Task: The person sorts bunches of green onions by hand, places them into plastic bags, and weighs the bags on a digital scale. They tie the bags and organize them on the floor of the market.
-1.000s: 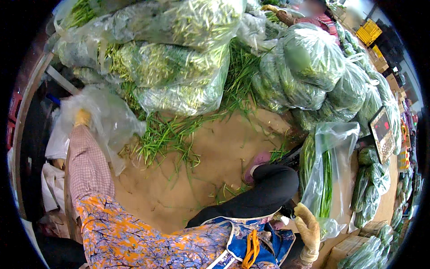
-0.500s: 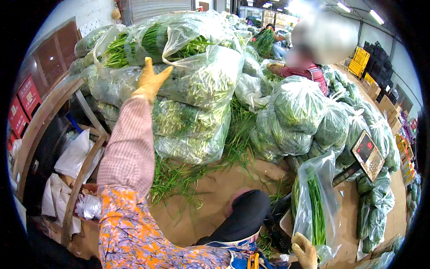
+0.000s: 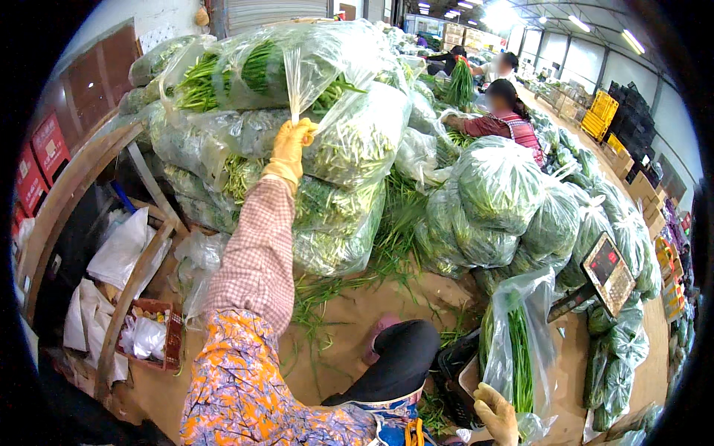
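Observation:
My left hand (image 3: pixel 290 152), in a yellow glove, is closed on the gathered edge of a clear plastic bag (image 3: pixel 297 78). Green leafy stalks (image 3: pixel 260 68) lie inside that bag, on top of a stack of filled vegetable bags (image 3: pixel 342 201). The bag's plastic is drawn tight into a narrow twist above my fist. At the lower right my right hand (image 3: pixel 497 415), gloved too, has loosely bent fingers with nothing visible in them. Just beyond it lies a clear bag of long green stalks (image 3: pixel 520 349), on a scale (image 3: pixel 465 379) with a raised display (image 3: pixel 608 267).
Tied bags of greens (image 3: pixel 494 186) are heaped at the right. Loose green stalks (image 3: pixel 327 312) litter the brown floor. A curved wooden frame (image 3: pixel 78 186) and a red basket (image 3: pixel 172 342) stand at left. A person in a red striped top (image 3: pixel 520 134) works beyond the heap.
My left hand has moved right and slightly down, from open fingers on the bag to a grip on its edge, pulling it taut. My right hand has barely moved.

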`<state>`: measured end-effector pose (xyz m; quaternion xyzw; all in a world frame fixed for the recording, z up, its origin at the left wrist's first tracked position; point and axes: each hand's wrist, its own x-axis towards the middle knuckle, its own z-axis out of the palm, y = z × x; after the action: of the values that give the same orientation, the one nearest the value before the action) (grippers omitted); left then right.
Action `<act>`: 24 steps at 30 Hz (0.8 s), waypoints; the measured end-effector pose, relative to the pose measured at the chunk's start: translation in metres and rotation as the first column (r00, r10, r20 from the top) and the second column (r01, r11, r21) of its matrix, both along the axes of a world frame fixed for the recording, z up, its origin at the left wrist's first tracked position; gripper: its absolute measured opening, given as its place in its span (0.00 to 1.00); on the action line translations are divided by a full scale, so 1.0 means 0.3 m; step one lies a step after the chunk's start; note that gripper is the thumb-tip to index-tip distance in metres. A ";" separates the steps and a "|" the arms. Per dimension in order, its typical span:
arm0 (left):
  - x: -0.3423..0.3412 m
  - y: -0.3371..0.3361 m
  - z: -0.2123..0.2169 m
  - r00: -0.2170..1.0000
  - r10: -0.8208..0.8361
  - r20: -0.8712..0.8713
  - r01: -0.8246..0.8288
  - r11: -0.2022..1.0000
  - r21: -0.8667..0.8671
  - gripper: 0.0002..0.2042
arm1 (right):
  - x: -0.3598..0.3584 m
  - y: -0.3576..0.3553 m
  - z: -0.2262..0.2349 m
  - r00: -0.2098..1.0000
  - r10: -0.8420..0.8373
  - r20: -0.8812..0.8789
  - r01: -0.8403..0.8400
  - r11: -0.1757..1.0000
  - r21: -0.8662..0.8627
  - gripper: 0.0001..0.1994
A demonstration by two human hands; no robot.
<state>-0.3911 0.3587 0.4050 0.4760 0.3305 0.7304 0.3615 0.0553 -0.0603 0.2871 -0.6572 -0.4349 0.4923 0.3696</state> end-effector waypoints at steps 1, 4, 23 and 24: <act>0.014 -0.011 0.006 0.996 0.079 -0.028 -0.079 0.997 -0.006 0.08 | -0.008 0.007 0.006 0.999 0.020 -0.029 -0.020 1.000 -0.004 0.21; 0.051 -0.059 0.003 0.988 0.119 -0.094 -0.124 0.991 -0.047 0.08 | -0.004 0.028 -0.008 0.997 0.072 0.005 -0.073 0.996 0.045 0.21; 0.249 -0.555 -0.234 0.855 0.159 -0.495 -0.119 0.987 0.111 0.14 | -0.880 0.785 0.499 0.788 0.615 0.026 -0.478 0.585 0.655 0.22; 0.279 -0.540 -0.240 0.827 0.144 -0.544 -0.035 0.978 0.205 0.19 | -0.895 0.865 0.487 0.832 0.535 0.147 -0.505 0.619 0.601 0.21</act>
<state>-0.3073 0.1966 0.3330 0.6832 0.3737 0.6043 0.1690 -0.2132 0.1991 0.4333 -0.3331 -0.7334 0.4230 0.4151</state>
